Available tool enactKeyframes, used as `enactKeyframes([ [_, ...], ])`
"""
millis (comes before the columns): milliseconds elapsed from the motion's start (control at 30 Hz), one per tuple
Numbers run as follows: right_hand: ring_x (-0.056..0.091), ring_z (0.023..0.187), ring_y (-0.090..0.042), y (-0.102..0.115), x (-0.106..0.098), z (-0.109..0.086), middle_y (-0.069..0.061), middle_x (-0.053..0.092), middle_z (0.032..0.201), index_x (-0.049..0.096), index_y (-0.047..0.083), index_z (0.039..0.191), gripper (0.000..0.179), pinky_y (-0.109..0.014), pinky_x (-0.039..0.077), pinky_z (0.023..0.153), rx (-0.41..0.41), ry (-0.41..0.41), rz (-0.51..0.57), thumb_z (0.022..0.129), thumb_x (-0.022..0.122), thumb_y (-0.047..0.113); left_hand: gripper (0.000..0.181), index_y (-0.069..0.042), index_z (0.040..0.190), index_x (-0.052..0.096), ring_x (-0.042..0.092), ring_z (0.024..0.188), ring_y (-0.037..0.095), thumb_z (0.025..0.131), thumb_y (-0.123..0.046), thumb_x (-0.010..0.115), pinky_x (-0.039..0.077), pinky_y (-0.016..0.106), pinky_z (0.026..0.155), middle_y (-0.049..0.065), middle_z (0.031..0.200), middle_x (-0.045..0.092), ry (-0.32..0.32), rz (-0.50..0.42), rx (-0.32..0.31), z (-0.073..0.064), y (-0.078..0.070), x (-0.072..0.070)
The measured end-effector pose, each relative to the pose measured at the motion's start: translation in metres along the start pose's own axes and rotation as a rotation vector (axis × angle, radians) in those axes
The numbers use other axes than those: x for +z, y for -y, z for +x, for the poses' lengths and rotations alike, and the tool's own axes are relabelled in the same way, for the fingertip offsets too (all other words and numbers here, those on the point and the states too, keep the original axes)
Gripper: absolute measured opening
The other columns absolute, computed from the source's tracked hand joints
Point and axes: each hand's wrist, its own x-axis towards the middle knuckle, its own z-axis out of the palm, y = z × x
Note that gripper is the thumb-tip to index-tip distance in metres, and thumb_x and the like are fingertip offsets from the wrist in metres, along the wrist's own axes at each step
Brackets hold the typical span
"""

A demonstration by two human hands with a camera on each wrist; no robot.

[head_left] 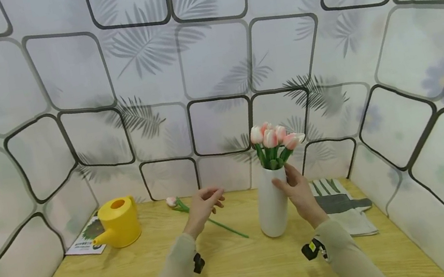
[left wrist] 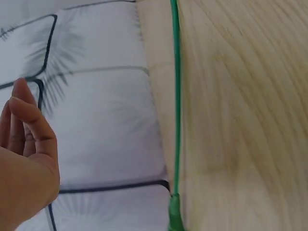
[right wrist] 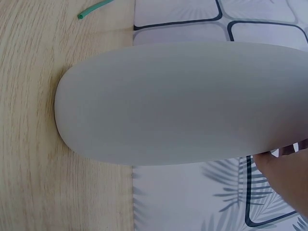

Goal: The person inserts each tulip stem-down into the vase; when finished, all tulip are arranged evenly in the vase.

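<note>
A tall white vase (head_left: 272,206) stands upright on the table, several pink and white tulips (head_left: 270,139) with green leaves rising from its mouth. My right hand (head_left: 298,189) grips the vase near the top from its right side, thumb in front; in the right wrist view the vase's smooth body (right wrist: 168,103) fills the middle. Left of the vase, a single tulip (head_left: 214,222) lies on the table, its green stem (left wrist: 177,106) crossing the left wrist view. My left hand (head_left: 203,206) hovers over that tulip, fingers loosely bent and holding nothing.
A yellow watering can (head_left: 121,226) stands at the left, beside a printed card (head_left: 89,239). Gray and white gloves (head_left: 341,209) lie to the right, behind my right forearm. Patterned walls enclose the wooden table (head_left: 244,272) at the back and both sides.
</note>
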Motion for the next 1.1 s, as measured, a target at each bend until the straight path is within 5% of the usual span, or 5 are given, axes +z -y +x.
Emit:
enactKeyframes([
  [300,0.036,0.143,-0.029,0.002,0.003,0.002,-0.012,0.033,0.157,0.025,0.014,0.156,0.074,-0.051,0.032,0.117,-0.013,0.019,0.013,0.095,0.066,0.024,0.039,-0.004,0.117,0.069,0.064,0.068,0.015,0.093,-0.035,0.068,0.055,0.034,0.063,0.011,0.084,0.068,-0.008,0.109,-0.146,0.003,0.025,-0.035],
  [500,0.036,0.142,-0.031,0.005,0.001,0.001,-0.014,0.033,0.157,0.024,0.012,0.156,0.074,-0.053,0.031,0.117,-0.010,-0.001,0.007,0.096,0.066,0.023,0.038,0.001,0.123,0.064,0.066,0.076,0.021,0.098,-0.027,0.062,0.056,0.034,0.068,0.018,0.094,0.069,-0.025,0.166,-0.244,0.008,0.032,-0.050],
  [700,0.037,0.142,-0.030,0.003,0.000,0.001,-0.013,0.034,0.157,0.023,0.013,0.156,0.076,-0.052,0.033,0.116,0.010,0.004,0.013,0.095,0.066,0.025,0.036,0.004,0.127,0.059,0.065,0.078,0.024,0.101,-0.020,0.056,0.056,0.034,0.068,0.021,0.098,0.067,-0.042,0.175,-0.332,0.008,0.042,-0.058],
  [1100,0.033,0.144,-0.031,0.000,0.000,-0.001,-0.014,0.032,0.158,0.023,0.013,0.156,0.075,-0.052,0.031,0.117,0.019,0.002,0.013,0.096,0.066,0.024,0.035,0.007,0.130,0.054,0.060,0.064,0.013,0.102,-0.014,0.051,0.054,0.025,0.057,0.011,0.085,0.063,-0.066,0.168,-0.408,0.007,0.057,-0.066],
])
